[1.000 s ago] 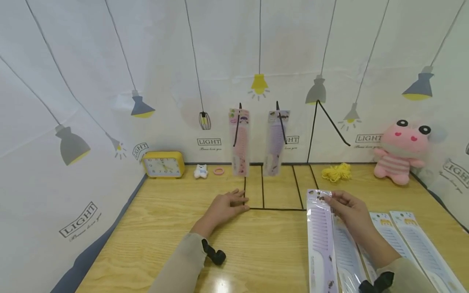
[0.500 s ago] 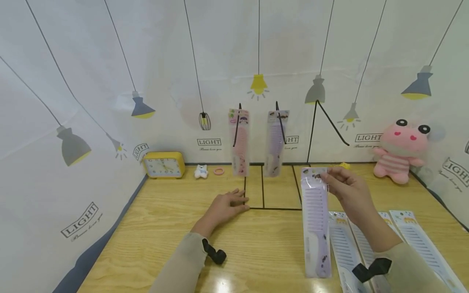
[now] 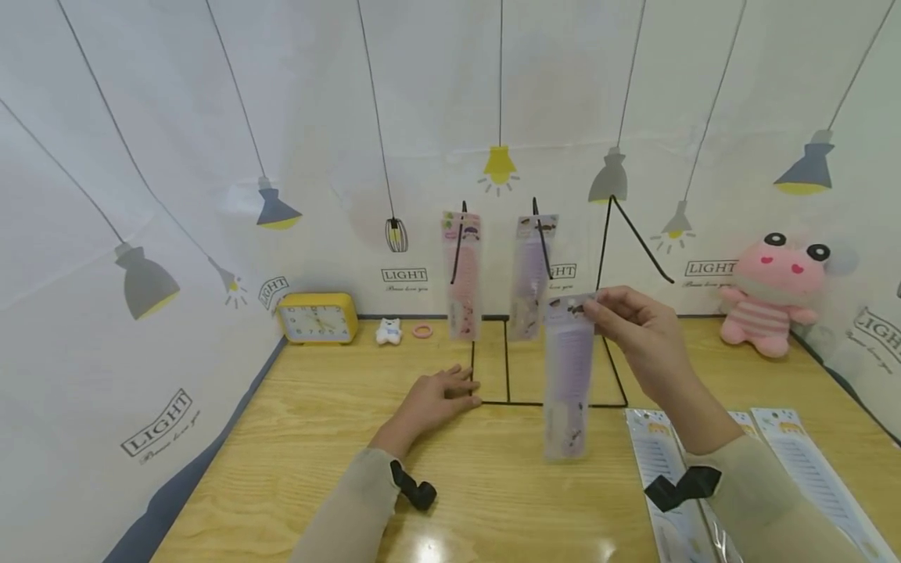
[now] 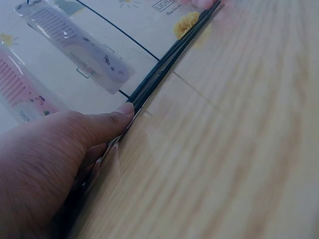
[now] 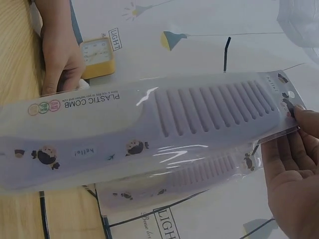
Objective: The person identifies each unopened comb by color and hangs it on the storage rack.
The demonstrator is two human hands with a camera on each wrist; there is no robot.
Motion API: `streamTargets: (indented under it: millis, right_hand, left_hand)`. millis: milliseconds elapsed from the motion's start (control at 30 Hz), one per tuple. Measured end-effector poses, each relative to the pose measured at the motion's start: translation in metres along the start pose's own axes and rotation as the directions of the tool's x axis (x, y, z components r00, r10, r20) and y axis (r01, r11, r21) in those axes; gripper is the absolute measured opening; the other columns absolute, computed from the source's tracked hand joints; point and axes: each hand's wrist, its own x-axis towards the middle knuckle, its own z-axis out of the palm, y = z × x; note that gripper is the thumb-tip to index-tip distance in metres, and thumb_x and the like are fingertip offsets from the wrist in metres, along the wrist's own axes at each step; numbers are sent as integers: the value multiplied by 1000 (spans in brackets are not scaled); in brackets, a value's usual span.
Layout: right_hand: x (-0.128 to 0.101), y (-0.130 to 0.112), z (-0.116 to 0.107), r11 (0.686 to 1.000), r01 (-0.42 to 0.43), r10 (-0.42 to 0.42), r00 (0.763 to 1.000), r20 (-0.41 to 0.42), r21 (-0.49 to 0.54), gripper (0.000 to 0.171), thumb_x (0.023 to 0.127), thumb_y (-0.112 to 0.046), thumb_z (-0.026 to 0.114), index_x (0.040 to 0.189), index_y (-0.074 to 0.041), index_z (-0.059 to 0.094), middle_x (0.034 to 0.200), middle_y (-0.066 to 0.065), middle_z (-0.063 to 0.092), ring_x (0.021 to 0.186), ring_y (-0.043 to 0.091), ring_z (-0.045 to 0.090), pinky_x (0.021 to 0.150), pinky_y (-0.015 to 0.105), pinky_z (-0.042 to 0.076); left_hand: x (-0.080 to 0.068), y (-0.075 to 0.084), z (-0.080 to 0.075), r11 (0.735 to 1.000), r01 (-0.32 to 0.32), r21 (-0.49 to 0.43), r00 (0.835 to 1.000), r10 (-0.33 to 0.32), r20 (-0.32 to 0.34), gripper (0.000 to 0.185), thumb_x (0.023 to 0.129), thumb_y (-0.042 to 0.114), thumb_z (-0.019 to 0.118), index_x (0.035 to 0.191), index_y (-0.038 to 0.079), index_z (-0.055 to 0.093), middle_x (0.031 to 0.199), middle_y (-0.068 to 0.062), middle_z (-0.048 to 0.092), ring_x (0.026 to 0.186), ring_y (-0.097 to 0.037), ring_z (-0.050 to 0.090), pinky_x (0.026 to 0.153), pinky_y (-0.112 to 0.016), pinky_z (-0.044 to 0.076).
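My right hand [image 3: 644, 328] pinches the top corner of a purple comb in a clear packet [image 3: 568, 375], which hangs upright in front of the black wire rack [image 3: 563, 404]. The right wrist view shows the packaged comb [image 5: 209, 109] close up, with "PLASTIC COMB" printed on it. On the rack's hooks hang a pink packaged comb [image 3: 462, 274] at the left and another purple packaged comb [image 3: 529, 274] in the middle. The right hook [image 3: 642, 238] holds nothing. My left hand [image 3: 432, 403] rests at the rack's front left corner, its thumb [image 4: 112, 124] lying along the base wire.
Several blue-and-white packaged combs [image 3: 809, 461] lie at the front right, partly under my right forearm. Along the back stand a yellow clock [image 3: 318, 319], a small white figure [image 3: 388, 331], a pink ring [image 3: 422, 331] and a pink plush toy [image 3: 770, 293]. Yellow yarn [image 4: 185, 25] lies behind the rack.
My right hand has lifted the purple packaged comb off the table and carried it up and left toward the rack. The left hand has stayed at the rack's corner.
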Motion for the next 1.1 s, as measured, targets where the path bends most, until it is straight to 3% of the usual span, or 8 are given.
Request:
streamTargets:
  millis: [400,867,1100]
  right_hand:
    - [19,-6,21,999,29,-29,999,-29,-12,13,96,-6,69,105,3,67,94,2,72,87,13,67,76,25,59]
    - [26,-2,26,999,34,-35,999,-39,-26,15,95,-9,71,105,2,66,95,2,72,91,13,68,82,25,58]
    - [31,0,26,994,35,-41,997,-60,-99,20,94,-14,73,104,3,66,95,2,73,90,14,68,81,25,58]
  left_hand:
    - [0,-1,0,1000,-6,-4,1000,6,-9,44,93,52,67,130,28,70,150,9,49,147,-14,33,121,-47,24]
    - [-2,4,0,1000,1,-10,1000,-2,-9,43,94,49,68,130,26,70,150,8,49,147,-13,33,122,-45,24]
    - [-2,3,0,1000,-3,-1,1000,3,-8,43,94,49,68,130,26,70,150,7,49,147,-14,32,122,-45,24]
